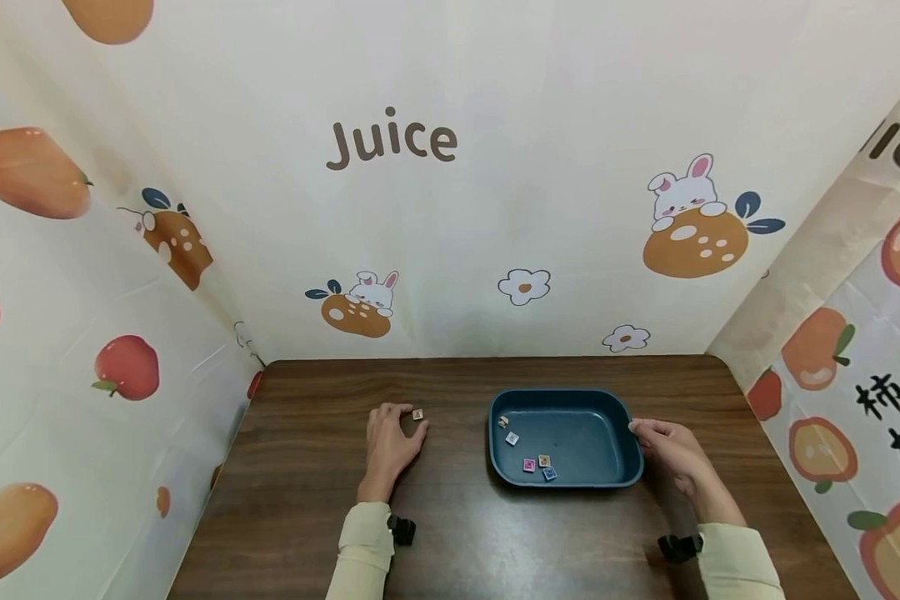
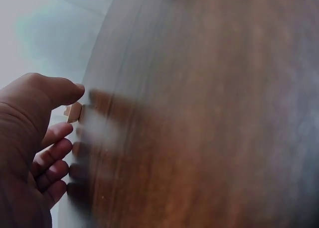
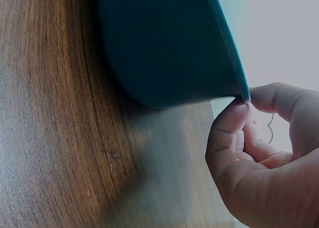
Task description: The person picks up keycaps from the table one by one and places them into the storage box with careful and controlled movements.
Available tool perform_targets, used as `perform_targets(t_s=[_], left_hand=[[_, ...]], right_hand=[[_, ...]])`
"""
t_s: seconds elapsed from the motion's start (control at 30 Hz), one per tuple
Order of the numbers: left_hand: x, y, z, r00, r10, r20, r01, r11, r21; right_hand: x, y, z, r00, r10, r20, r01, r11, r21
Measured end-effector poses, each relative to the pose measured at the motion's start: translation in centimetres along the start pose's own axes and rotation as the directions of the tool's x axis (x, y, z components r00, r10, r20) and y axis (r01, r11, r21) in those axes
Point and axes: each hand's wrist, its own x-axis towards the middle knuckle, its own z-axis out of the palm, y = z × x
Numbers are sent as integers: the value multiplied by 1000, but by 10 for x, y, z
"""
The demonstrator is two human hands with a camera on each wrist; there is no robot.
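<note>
On the wooden table, left of the tray, my left hand (image 1: pixel 392 442) rests with thumb and fingers apart. A small light cube (image 1: pixel 417 414) with a marked top lies at the gap between thumb and fingertips. In the left wrist view the cube (image 2: pixel 74 111) shows between thumb and index finger, with no clear grip on it. My right hand (image 1: pixel 673 454) pinches the right rim of a dark teal tray (image 1: pixel 577 442) between thumb and fingers, as the right wrist view also shows. Inside the tray's left half lie several small cubes: white (image 1: pixel 512 438), pink (image 1: pixel 528 466), orange-yellow (image 1: pixel 544 460) and blue (image 1: pixel 550 473) ones among them.
The brown wooden table (image 1: pixel 307 417) ends at a printed fabric wall (image 1: pixel 450 217) behind, with more printed cloth at the left and right sides. A black wrist strap (image 1: pixel 401 530) sits on the left forearm and another (image 1: pixel 679 547) on the right.
</note>
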Motion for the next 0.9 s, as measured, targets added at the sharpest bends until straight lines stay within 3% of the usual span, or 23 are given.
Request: perform_targets(t_s=[0.33,0.9], left_hand=[[1,-2,-1,999,-6,33,6,1000,-6],[0,-1,2,1000,5,-13,-6,1000,-28]], right_hand=[[0,2,2,1000,-19,1,19,1000,3],[1,1,0,1000,25,-9,-25,1000,-11]])
